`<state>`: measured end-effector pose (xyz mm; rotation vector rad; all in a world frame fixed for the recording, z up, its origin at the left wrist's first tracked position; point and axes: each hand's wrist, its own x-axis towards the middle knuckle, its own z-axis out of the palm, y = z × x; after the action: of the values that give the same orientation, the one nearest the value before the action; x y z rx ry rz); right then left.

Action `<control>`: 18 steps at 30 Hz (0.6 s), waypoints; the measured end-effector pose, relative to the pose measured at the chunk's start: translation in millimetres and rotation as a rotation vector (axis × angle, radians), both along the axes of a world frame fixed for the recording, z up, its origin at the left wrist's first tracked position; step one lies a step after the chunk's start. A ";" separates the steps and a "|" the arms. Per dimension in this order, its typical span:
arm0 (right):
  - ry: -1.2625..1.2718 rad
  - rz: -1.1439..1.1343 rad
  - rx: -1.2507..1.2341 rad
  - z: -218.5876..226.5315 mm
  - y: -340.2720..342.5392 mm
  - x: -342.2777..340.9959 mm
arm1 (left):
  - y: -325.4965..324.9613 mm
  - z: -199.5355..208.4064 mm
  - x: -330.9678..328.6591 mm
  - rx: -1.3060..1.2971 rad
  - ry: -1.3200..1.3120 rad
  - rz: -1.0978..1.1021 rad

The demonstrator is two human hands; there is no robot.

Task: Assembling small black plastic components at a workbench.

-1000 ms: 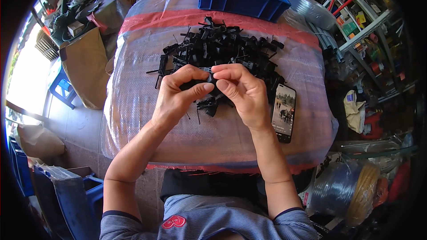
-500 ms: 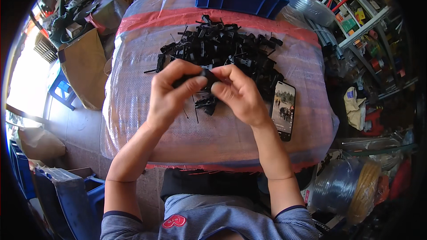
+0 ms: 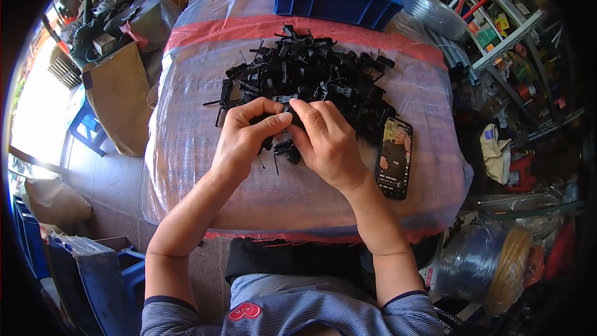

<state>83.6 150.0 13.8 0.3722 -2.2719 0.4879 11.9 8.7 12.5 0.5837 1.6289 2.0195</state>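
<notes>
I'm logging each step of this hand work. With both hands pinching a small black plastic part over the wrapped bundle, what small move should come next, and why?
Probably press the small black plastic part together between both thumbs: the left hand and right hand meet on it, fingertips touching, just in front of the pile of black plastic parts.

Parts heap ahead, phone right.

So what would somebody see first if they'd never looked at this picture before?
Probably the two hands in the middle: the left hand and right hand meet fingertip to fingertip, pinching a small black plastic part. Just behind them a big pile of black plastic parts sprawls over the plastic-wrapped bundle. A phone with a lit screen lies to the right, and a blue crate sits at the far edge.
</notes>
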 end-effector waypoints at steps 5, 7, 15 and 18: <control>-0.036 -0.057 0.002 -4.6 -4.0 -0.5 | 2.1 4.7 7.9 -0.084 0.237 0.098; -0.037 -0.119 -0.035 -5.2 -8.2 -1.0 | 3.0 6.7 7.3 -0.094 0.311 0.129; -0.016 -0.258 -0.103 9.3 21.7 -4.9 | 49.8 34.1 -34.1 -0.181 0.681 0.110; -0.001 -0.182 -0.340 7.5 22.4 7.7 | 119.0 63.8 -112.7 -0.126 0.671 0.187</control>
<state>91.3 172.5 21.3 -0.0059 -2.1470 0.7613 -100.8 127.7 76.3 1.1919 2.2406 1.9375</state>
